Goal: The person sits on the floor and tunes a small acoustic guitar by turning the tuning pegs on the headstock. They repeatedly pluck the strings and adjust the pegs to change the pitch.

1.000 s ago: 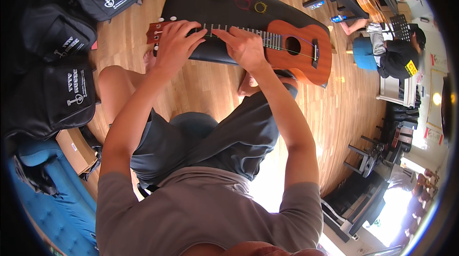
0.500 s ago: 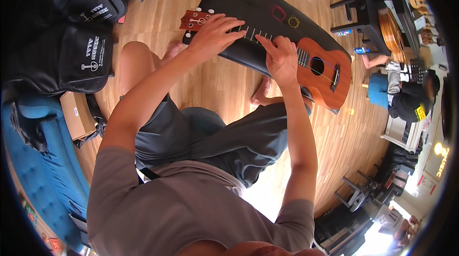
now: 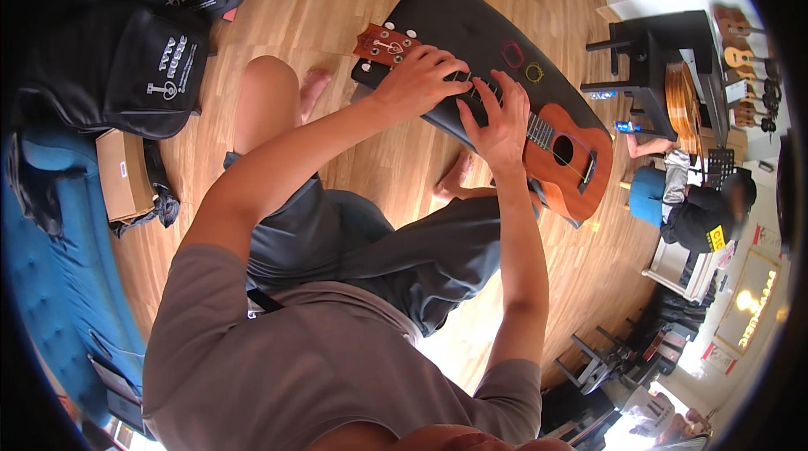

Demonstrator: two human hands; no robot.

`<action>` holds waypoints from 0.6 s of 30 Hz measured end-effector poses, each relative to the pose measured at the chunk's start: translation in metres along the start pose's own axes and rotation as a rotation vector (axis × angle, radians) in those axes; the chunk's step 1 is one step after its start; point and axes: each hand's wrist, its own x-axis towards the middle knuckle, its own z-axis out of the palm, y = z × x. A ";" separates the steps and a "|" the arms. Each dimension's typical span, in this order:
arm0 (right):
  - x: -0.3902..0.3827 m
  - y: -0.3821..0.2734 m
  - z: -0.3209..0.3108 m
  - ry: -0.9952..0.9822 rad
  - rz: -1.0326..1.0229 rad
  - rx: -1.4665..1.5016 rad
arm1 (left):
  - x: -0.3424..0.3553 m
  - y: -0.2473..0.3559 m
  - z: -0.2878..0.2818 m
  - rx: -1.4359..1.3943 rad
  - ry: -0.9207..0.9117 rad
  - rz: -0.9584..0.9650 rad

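Left hand (image 3: 422, 82) and right hand (image 3: 502, 124) — both with fingers spread — over the ukulele (image 3: 582, 141).

The desk (image 3: 450, 18) stands before the person, and the ukulele (image 3: 549, 172) lies along it, headstock to the left, body to the right. Two coils (image 3: 527, 74) lie beside each other on the desk, beyond the neck. The left hand (image 3: 423, 81) is at the neck near the headstock, the right hand (image 3: 502, 124) between it and the body. Left of the desk are bags (image 3: 118, 68); a box (image 3: 124, 173) sits beside the sofa (image 3: 63, 215).
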 end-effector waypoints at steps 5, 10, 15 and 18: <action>0.000 0.003 0.008 -0.025 -0.003 0.069 | -0.001 0.000 0.004 -0.041 0.008 -0.025; -0.008 0.015 0.014 -0.007 -0.079 0.097 | -0.002 -0.001 0.002 -0.066 0.016 -0.039; -0.007 0.016 0.014 0.016 -0.102 0.107 | -0.004 -0.002 0.003 -0.083 0.026 -0.054; -0.010 0.019 0.016 0.041 -0.105 0.111 | -0.003 -0.001 0.005 -0.130 0.047 -0.072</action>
